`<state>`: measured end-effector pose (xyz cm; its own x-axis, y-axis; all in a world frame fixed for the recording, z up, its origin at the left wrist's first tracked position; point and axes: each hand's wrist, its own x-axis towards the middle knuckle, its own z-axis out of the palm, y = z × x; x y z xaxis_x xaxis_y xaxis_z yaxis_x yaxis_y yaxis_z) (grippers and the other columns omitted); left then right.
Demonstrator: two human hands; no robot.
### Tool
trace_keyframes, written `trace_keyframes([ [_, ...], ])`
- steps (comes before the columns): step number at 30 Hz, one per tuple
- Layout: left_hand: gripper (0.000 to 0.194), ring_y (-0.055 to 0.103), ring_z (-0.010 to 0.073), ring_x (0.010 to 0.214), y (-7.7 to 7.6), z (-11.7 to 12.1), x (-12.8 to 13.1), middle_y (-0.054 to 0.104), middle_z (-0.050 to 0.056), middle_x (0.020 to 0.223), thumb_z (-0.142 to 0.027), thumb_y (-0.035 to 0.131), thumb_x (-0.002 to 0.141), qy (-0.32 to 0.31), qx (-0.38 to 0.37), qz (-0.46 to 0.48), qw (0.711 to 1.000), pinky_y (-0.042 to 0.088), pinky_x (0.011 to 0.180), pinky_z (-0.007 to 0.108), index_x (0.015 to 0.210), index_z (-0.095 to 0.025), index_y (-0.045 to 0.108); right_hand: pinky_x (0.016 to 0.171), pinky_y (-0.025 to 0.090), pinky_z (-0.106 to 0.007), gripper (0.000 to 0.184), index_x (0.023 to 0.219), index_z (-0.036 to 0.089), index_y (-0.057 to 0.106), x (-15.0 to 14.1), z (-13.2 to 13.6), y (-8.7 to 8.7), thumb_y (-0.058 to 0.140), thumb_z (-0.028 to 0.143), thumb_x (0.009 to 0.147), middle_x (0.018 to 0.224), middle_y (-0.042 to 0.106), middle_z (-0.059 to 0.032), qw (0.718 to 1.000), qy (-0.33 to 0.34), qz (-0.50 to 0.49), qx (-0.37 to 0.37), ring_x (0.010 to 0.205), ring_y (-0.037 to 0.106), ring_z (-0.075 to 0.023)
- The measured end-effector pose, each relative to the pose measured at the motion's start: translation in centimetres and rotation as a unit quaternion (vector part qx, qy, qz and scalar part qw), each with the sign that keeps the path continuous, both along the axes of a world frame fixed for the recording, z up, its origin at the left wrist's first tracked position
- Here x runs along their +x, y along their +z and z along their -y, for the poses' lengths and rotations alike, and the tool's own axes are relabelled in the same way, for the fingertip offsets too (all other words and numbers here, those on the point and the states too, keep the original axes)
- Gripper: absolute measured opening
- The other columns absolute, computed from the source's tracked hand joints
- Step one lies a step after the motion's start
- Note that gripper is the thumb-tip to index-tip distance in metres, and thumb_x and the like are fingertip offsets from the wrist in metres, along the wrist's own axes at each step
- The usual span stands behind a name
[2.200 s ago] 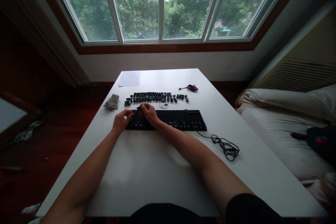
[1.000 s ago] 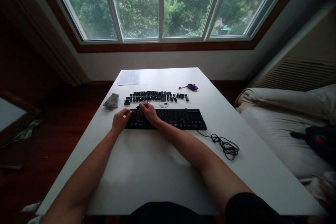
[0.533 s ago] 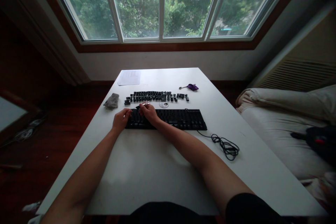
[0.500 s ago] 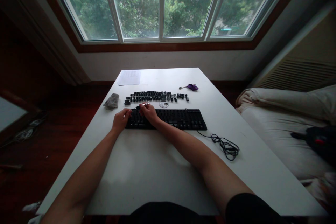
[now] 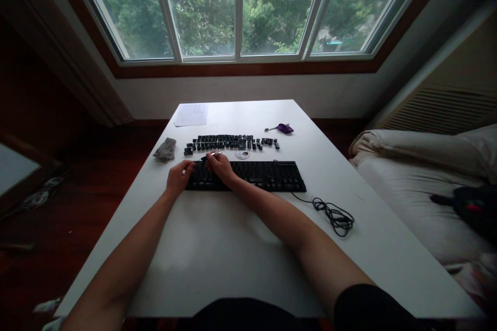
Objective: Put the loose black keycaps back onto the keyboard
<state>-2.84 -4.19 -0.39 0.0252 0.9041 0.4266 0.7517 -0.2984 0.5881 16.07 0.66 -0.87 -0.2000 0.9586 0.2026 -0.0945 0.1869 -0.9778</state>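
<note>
Right hand (image 5: 219, 163) drawn in to a pinch, I have hold of a small dark piece (image 5: 204, 159) above the left part of the keyboard (image 5: 267, 177). A slim bright thing (image 5: 217, 153) also shows at the top of my fingers; what it is, I cannot make out. Two seconds or so ago only the dark piece showed in this grip, so the bright thing is the clearest change. My left hand (image 5: 178, 176), at the left end of the keyboard, has altered too: its thumb and fingers looked looser then, and now they are curled in with the tips close together. Whether they have hold of anything small I cannot tell. Over the last half second both hands have hardly shifted.

I take this to mean the work is at a fine, close stage, all of it at the keyboard's left end. The keyboard itself lies flat on the table (image 5: 233, 253), where it was. Just beyond it, the loose keycaps (image 5: 223, 139) stand in rows that look unchanged, with a round disc (image 5: 238, 155) between them and the keyboard. Past the keyboard's left end lies a grey cloth (image 5: 165, 150); its cable (image 5: 341, 226) is bundled off the right end.
</note>
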Motion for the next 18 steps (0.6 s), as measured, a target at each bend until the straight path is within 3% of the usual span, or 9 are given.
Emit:
trace_keyframes([
  [18,0.027,0.066,0.0188,0.077,-0.03,-0.04,0.02,0.073,0.002,0.081,-0.041,0.05,0.093,0.007,0.001,-0.001,1.0,0.047,0.068,0.027,0.094,-0.021,0.068,0.053,0.044,-0.022,0.042,0.082,0.018,0.058,0.07,0.14,0.15,0.055,0.06,0.086,0.062,0.062,0.0011,1.0,0.007,0.002,0.003,0.052,0.057,-0.0113],
])
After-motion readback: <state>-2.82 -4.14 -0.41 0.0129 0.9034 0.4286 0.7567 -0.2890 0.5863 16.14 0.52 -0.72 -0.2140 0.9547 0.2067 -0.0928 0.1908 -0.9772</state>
